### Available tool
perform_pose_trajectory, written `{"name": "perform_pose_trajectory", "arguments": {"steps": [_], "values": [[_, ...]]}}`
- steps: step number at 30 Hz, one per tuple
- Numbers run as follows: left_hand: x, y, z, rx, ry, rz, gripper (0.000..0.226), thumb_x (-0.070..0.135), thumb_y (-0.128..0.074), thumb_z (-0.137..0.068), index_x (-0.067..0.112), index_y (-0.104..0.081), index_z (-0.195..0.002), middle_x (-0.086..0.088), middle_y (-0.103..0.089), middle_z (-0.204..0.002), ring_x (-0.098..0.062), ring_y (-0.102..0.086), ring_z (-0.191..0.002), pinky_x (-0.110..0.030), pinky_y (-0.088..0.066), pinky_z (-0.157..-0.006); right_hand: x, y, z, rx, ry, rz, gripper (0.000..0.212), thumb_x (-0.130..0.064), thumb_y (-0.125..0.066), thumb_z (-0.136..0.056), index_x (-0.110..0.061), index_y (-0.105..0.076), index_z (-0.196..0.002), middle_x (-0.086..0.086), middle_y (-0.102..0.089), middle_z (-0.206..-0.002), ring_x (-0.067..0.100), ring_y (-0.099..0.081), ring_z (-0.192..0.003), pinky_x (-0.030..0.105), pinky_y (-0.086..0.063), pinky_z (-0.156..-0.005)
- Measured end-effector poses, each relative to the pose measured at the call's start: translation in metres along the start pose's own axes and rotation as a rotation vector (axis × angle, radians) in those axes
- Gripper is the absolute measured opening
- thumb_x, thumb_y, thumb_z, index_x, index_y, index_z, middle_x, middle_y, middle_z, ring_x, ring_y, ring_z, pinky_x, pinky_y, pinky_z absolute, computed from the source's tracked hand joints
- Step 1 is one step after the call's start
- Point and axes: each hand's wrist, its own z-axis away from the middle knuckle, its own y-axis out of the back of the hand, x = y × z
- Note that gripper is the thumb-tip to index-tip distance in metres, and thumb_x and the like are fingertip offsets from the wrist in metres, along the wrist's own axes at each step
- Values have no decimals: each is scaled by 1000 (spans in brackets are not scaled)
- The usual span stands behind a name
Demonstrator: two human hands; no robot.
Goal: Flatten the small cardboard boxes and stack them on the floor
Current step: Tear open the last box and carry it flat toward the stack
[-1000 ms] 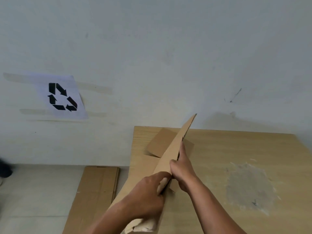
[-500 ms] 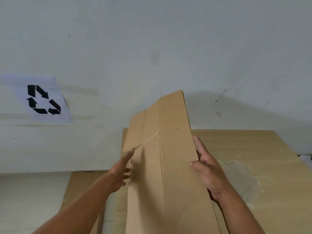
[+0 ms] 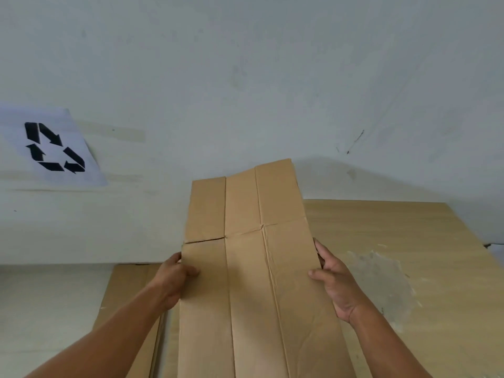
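Observation:
A flattened brown cardboard box point(image 3: 253, 282) is held flat in front of me, its flaps pointing away toward the wall. My left hand point(image 3: 174, 282) grips its left edge with the thumb on top. At the right edge, my right hand point(image 3: 335, 285) holds on, thumb laid over the panel. Flattened cardboard point(image 3: 128, 296) lies on the floor below my left arm, partly hidden by arm and box.
A wooden table point(image 3: 409, 241) with a whitish worn patch point(image 3: 381, 282) stands at the right against the pale wall. A paper sheet with a black recycling symbol point(image 3: 54, 147) is taped to the wall at left. Light floor point(image 3: 49, 309) lies at lower left.
The box went from folded edge-on between my hands to spread flat. My left hand moved from reaching to gripping the left edge; the right hand now holds the right edge.

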Motion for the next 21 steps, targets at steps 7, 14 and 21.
{"name": "perform_pose_trajectory", "arguments": {"steps": [7, 14, 21], "values": [[-13, -19, -12, 160, -91, -198, 68, -7, -61, -86, 31, -48, -141, -6, -65, -113, -27, -67, -97, -40, -58, -77, 58, 13, -39, 78, -172, 47, 68, 19, -43, -85, -30, -61, -128, 1, -77, -107, 24, -74, -97, 41, -57, -86], [-19, -50, -28, 170, -129, -312, 75, 11, -71, -88, 35, -36, -149, 0, -57, -129, -20, -64, -103, -41, -56, -88, 87, 39, -63, 172, -280, 64, 65, 16, -46, -82, -27, -63, -129, -2, -76, -108, 13, -74, -87, 24, -56, -62], [-46, -84, -33, 181, -74, -489, 71, 1, -57, -87, 30, -37, -148, 9, -57, -105, -16, -61, -93, -30, -53, -70, 102, 63, -82, 109, -282, 277, 72, 19, -37, -81, -35, -63, -120, -5, -77, -101, 14, -74, -91, 31, -60, -75]]}}
